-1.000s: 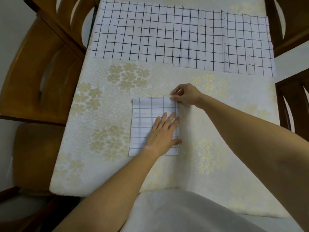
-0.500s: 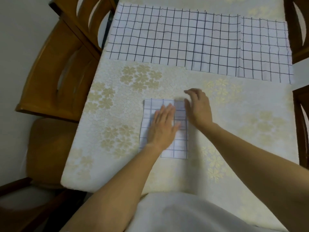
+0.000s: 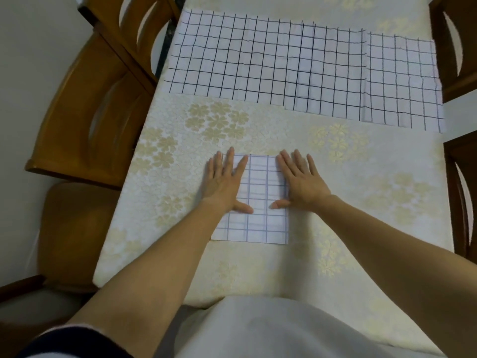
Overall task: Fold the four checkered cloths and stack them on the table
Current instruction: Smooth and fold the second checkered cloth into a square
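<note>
On the folded cloth (image 3: pixel 260 202) both palms lay flat. My left hand (image 3: pixel 224 184) pressed its left edge, fingers straight and spread, thumb lying across the checks. My right hand (image 3: pixel 302 184) pressed its right edge likewise, thumb pointing inward. Neither hand gripped anything. Folded cloth lay flat on the table (image 3: pixel 361 189). Beyond the folded cloth, well apart, the unfolded cloths (image 3: pixel 258 60) lay spread in an overlapping row. Left of it, off the table, stood a wooden chair (image 3: pixel 85 112).
</note>
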`<move>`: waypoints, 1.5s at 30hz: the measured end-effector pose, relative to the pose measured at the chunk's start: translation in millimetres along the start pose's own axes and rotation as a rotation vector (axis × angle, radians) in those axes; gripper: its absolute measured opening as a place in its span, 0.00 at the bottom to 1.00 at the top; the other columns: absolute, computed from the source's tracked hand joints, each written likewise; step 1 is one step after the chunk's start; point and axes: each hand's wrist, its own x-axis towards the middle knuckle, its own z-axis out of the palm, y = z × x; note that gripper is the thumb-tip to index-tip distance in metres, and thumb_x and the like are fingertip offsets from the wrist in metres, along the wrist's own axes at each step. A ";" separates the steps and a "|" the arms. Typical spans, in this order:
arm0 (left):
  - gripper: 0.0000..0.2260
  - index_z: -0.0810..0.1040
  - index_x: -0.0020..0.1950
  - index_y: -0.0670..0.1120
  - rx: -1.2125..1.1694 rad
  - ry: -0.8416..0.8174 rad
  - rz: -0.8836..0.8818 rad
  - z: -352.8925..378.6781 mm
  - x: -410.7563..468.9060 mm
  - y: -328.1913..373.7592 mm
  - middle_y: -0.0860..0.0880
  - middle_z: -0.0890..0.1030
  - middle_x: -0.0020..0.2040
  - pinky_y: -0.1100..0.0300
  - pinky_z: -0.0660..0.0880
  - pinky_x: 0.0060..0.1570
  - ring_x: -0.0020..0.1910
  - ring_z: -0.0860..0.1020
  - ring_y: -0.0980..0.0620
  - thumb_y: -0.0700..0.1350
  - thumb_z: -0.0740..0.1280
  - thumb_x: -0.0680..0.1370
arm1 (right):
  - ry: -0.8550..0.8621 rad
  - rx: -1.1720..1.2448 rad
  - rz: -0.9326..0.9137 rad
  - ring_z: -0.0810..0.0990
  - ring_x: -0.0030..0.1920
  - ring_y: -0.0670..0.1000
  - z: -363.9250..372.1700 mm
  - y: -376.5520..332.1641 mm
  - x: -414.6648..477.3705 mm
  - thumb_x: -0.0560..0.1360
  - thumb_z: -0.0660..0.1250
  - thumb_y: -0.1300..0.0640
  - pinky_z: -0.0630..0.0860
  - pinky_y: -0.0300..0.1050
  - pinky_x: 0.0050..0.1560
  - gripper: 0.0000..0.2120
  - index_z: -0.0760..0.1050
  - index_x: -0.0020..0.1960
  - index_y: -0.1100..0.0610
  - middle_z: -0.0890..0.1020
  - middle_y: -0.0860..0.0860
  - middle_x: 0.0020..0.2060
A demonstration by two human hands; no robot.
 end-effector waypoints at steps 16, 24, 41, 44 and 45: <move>0.71 0.26 0.78 0.61 -0.007 -0.203 0.186 12.0 -38.4 -15.5 0.52 0.23 0.78 0.36 0.33 0.77 0.77 0.26 0.40 0.70 0.80 0.57 | -0.101 0.017 -0.093 0.25 0.76 0.61 18.3 -22.9 -42.8 0.57 0.61 0.15 0.29 0.67 0.75 0.71 0.23 0.77 0.50 0.26 0.54 0.77; 0.35 0.48 0.84 0.54 0.099 0.006 0.298 -29.1 -20.1 35.9 0.48 0.40 0.84 0.39 0.41 0.79 0.83 0.43 0.41 0.58 0.63 0.83 | 0.377 0.705 0.603 0.81 0.52 0.58 22.6 -54.3 -67.1 0.78 0.67 0.43 0.78 0.53 0.52 0.21 0.74 0.62 0.58 0.82 0.55 0.51; 0.08 0.80 0.59 0.54 0.346 0.087 0.589 -70.2 47.6 66.3 0.52 0.79 0.61 0.41 0.44 0.78 0.70 0.70 0.45 0.51 0.62 0.85 | 0.026 0.657 0.204 0.80 0.46 0.54 -14.5 23.9 -70.0 0.79 0.69 0.56 0.73 0.44 0.45 0.03 0.77 0.52 0.54 0.81 0.51 0.46; 0.09 0.80 0.58 0.52 -0.057 -0.014 0.371 -66.3 46.6 54.2 0.51 0.83 0.56 0.51 0.71 0.61 0.56 0.79 0.47 0.51 0.62 0.85 | 0.118 0.696 0.218 0.80 0.47 0.54 -24.3 41.5 -56.4 0.81 0.66 0.57 0.72 0.42 0.43 0.04 0.79 0.54 0.54 0.81 0.51 0.47; 0.09 0.80 0.59 0.51 -0.221 -0.047 0.264 -62.0 46.0 50.9 0.49 0.83 0.56 0.52 0.75 0.55 0.53 0.80 0.47 0.51 0.63 0.84 | 0.156 0.729 0.252 0.79 0.46 0.53 -26.9 45.6 -51.7 0.81 0.67 0.56 0.71 0.42 0.41 0.04 0.79 0.55 0.54 0.81 0.51 0.47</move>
